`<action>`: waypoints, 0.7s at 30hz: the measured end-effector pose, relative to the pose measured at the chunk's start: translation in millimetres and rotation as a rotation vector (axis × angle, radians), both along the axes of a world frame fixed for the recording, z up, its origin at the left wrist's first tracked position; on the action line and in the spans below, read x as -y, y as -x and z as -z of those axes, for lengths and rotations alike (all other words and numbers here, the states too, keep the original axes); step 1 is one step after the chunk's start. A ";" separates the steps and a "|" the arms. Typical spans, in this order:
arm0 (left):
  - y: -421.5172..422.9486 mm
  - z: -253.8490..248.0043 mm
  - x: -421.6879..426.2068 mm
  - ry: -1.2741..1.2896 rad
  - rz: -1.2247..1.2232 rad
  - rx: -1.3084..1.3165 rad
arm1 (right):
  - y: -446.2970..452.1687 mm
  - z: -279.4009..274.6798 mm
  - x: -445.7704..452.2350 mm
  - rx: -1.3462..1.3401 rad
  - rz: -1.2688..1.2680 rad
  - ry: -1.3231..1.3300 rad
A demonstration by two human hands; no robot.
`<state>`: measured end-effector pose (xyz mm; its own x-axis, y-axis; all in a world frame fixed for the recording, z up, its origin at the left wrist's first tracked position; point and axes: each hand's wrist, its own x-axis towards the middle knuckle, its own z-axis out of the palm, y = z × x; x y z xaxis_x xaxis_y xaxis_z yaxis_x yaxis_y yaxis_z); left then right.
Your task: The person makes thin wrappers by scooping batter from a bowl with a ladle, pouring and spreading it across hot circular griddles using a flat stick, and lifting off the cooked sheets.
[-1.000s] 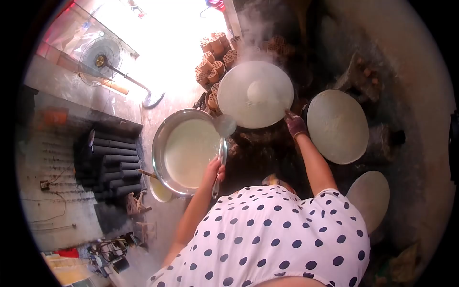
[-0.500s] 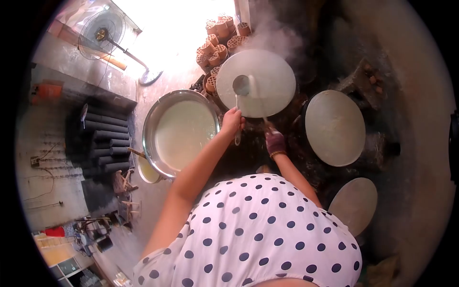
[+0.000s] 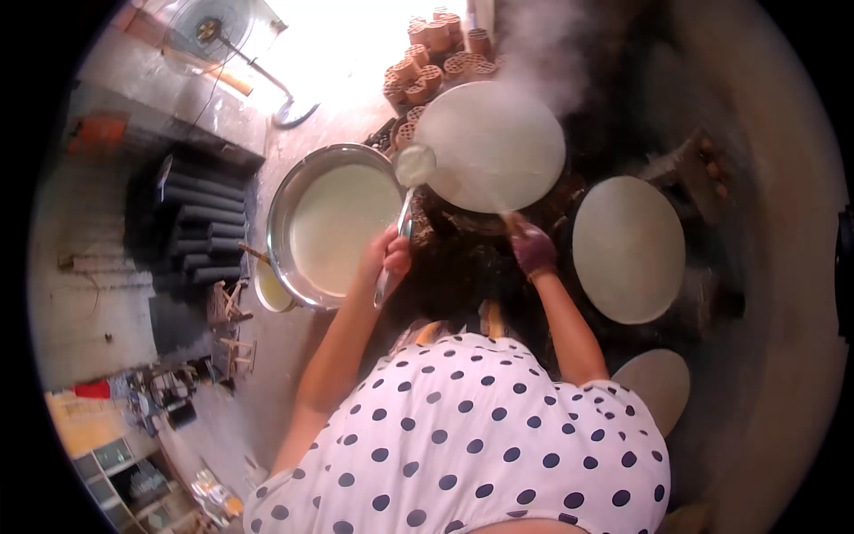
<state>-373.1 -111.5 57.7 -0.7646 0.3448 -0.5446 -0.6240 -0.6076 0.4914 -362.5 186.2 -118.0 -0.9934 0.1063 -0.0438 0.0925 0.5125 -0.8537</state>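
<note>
My left hand (image 3: 389,255) is closed round the handle of a metal ladle (image 3: 415,166), whose bowl is over the gap between the wide metal basin (image 3: 277,222) and a round pale steaming surface (image 3: 494,147). Pale liquid fills most of the basin. My right hand (image 3: 534,249), in a dark purple glove, is at the near edge of the steaming surface, closed on a thin stick-like tool (image 3: 507,214) that is blurred over it. A second round pale surface (image 3: 628,249) lies to the right of the glove.
Clay-coloured perforated cylinders (image 3: 427,67) are stacked behind the basin. A standing fan (image 3: 213,31) is at the upper left, above dark cylinders (image 3: 205,209). Another round surface (image 3: 658,387) sits lower right. A shallow yellowish container (image 3: 271,289) rests beside the basin, near small wooden stools (image 3: 231,329).
The ladle has moved left, from above the steaming surface to near the basin's rim. My gloved right hand has shifted slightly right with its tool. The camera view has shifted too.
</note>
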 end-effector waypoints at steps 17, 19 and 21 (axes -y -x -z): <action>-162.6 256.3 194.7 0.264 -0.186 0.383 | -222.0 -26.4 90.0 0.038 -0.438 -0.359; -199.6 258.0 180.6 0.429 -0.303 0.398 | -246.3 -22.9 134.6 0.117 -0.337 -0.182; -241.8 257.1 170.9 0.456 -0.282 0.305 | -260.4 -22.6 169.5 0.144 -0.283 -0.053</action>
